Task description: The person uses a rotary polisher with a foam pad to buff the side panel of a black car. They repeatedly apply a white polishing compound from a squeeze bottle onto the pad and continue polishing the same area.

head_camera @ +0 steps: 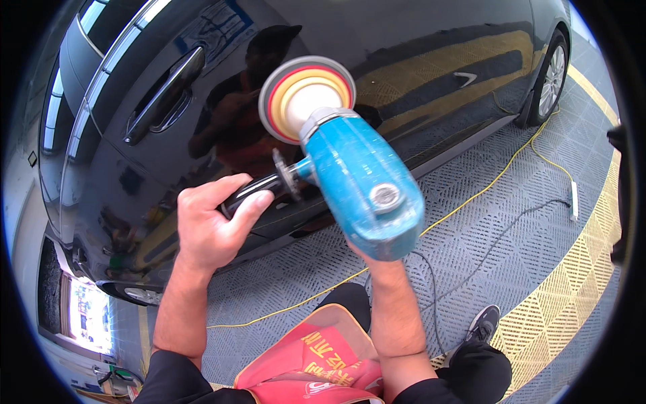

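A blue power polisher (366,182) with a round layered pad (309,96) is held against, or very close to, the glossy black car door (393,50). My left hand (217,217) grips its black side handle (255,192), thumb along the front. The polisher's body hides most of my right hand (359,252), which is wrapped round the grip beneath it. Left of the pad is the chrome door handle (166,96). Whether the pad spins cannot be told.
A yellow cable (484,189) and a dark cord (494,247) cross the grey grated floor tiles (469,272). A white power strip (574,201) lies at the right. The car's wheel (552,76) is at the upper right. My shoe (484,323) stands near yellow tiles.
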Tool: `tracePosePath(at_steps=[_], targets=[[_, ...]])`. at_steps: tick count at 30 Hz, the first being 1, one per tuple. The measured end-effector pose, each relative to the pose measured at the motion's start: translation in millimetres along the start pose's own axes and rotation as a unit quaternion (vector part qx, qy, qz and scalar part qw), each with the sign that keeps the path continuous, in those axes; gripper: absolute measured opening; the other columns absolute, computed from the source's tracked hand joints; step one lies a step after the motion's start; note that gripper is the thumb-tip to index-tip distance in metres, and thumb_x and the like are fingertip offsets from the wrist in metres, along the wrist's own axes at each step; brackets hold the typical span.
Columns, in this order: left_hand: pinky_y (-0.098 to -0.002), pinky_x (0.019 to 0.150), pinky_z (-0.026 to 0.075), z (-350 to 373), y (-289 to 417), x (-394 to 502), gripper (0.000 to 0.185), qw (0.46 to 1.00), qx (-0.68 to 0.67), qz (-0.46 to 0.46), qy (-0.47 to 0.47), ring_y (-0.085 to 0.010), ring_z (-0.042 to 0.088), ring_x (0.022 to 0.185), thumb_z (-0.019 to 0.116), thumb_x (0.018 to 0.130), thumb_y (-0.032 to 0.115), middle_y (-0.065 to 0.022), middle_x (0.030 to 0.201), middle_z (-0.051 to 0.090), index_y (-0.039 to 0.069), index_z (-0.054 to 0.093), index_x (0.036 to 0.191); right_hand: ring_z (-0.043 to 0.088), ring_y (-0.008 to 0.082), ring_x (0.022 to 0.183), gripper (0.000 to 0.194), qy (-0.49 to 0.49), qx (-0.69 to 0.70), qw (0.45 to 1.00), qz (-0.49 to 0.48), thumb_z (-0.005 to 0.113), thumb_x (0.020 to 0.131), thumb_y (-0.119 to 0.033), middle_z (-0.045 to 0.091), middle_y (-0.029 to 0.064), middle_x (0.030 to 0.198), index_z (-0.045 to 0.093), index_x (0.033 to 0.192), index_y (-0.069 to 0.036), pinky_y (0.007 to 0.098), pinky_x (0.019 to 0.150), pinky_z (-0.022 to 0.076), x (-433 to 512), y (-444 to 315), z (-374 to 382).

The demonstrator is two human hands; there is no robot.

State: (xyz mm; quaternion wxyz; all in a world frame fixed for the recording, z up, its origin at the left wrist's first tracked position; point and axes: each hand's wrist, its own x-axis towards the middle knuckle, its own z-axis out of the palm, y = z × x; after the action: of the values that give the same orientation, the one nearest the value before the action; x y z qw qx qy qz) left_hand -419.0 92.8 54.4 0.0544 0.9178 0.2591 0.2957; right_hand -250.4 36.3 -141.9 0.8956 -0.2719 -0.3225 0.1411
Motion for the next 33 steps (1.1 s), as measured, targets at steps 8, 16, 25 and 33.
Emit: tracePosePath(at_steps=[8,16,25,33], targets=[[-0.0292,0.060,0.048,-24.0,-42.9,-39.8,0.028,1.000,-0.015,0.015,0.014,-0.0165,0.062,0.060,0.087,0.090,0.021,-0.0082,0.070,0.067,-0.004,0.078,0.100,0.078,0.0273,0.082,0.032,-0.084,-0.262,0.958,-0.078,0.090,0.084,-0.023,0.073,0.0107,0.096,0.074,0.102,-0.003,0.0362,0.072,0.0636,-15.0,2.0,33.7],[-0.0324,0.062,0.049,-24.9,-96.0,-111.8,0.030,0.999,-0.008,-0.016,0.041,-0.0190,0.061,0.061,0.085,0.089,0.022,-0.0109,0.071,0.063,-0.004,0.076,0.101,0.078,0.0215,0.095,0.043,-0.140,-0.276,0.949,0.056,0.090,0.085,-0.014,0.075,0.0097,0.108,0.073,0.122,-0.001,0.0340,0.084,0.0631,-67.6,18.5,52.7],[-0.0339,0.062,0.052,47.6,-75.4,-119.5,0.025,0.995,-0.036,0.029,0.088,-0.0253,0.065,0.061,0.087,0.088,0.014,-0.0138,0.075,0.068,-0.002,0.077,0.104,0.077,0.0312,0.087,0.037,-0.127,-0.204,0.970,0.048,0.089,0.082,-0.021,0.071,0.0123,0.097,0.074,0.111,-0.003,0.0406,0.078,0.0613,-52.8,30.3,-6.3],[-0.0399,0.061,0.057,140.7,21.1,-32.8,0.040,0.998,-0.001,0.032,0.057,-0.0337,0.073,0.068,0.091,0.086,0.038,-0.0149,0.079,0.074,0.004,0.079,0.101,0.072,0.0246,0.108,0.037,-0.106,-0.430,0.880,-0.171,0.083,0.098,-0.015,0.077,0.0079,0.124,0.073,0.133,-0.009,0.0406,0.096,0.0590,18.2,43.3,-148.6]])
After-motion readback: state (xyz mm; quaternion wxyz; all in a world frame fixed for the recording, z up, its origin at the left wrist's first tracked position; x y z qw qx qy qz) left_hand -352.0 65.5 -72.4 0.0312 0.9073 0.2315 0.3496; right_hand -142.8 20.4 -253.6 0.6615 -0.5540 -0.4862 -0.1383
